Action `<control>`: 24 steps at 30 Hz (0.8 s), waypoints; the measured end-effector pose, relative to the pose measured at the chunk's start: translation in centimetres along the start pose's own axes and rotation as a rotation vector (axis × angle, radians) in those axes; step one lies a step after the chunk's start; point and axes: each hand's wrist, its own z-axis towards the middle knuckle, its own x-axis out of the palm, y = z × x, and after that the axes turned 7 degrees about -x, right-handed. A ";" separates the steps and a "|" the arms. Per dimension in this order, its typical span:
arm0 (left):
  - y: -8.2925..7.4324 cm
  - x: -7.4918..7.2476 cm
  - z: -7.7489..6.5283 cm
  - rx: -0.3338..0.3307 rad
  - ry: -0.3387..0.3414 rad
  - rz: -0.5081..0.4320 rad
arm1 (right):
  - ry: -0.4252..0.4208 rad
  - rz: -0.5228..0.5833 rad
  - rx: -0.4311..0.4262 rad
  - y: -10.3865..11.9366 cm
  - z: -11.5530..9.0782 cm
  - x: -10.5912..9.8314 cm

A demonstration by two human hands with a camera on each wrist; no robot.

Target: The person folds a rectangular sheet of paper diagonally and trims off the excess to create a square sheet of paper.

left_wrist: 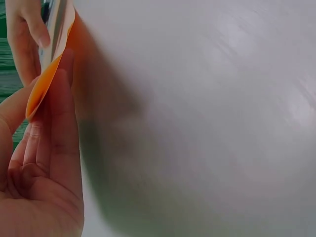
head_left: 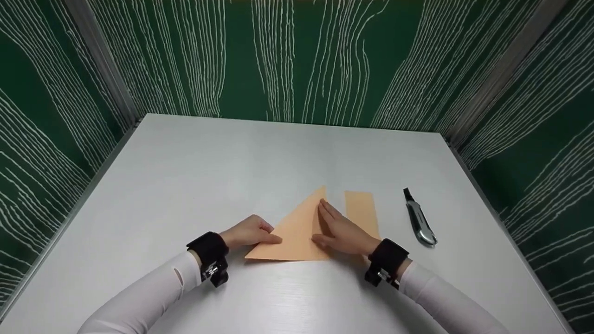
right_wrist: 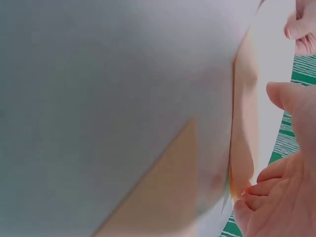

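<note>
A light orange sheet of paper (head_left: 297, 229), folded into a triangle, lies in front of me in the head view. My left hand (head_left: 248, 231) pinches its left corner, the thumb on top and fingers underneath; the left wrist view shows the layers curving between them. On the right side, my right hand (head_left: 348, 234) rests with its fingers extended along the paper's edge and the thumb over its face. In the right wrist view the fingertips (right_wrist: 242, 202) meet the edge of the sheet (right_wrist: 244, 123).
A narrow orange paper strip (head_left: 362, 208) lies just right of the folded sheet, partly hidden by my right hand. Farther right is a utility knife (head_left: 420, 220) with a grey and black handle. All lie on a white table (head_left: 209, 153) with green patterned walls (head_left: 241, 60) around it.
</note>
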 end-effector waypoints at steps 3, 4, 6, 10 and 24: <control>0.0 0.1 -0.1 0.015 -0.002 0.012 | -0.036 0.049 0.011 -0.3 0.1 -0.2; 0.0 0.1 -0.2 0.018 -0.002 0.017 | -0.044 0.070 0.018 -0.4 0.2 -0.2; -0.1 0.1 -0.2 0.019 -0.002 0.024 | -0.061 0.104 0.041 -0.5 0.2 -0.3; -0.1 0.1 -0.3 0.021 0.006 0.019 | -0.082 0.151 0.085 -0.9 0.2 -0.4; 0.1 0.2 -0.1 0.024 0.006 0.044 | -0.369 0.580 0.155 -1.1 0.6 -1.1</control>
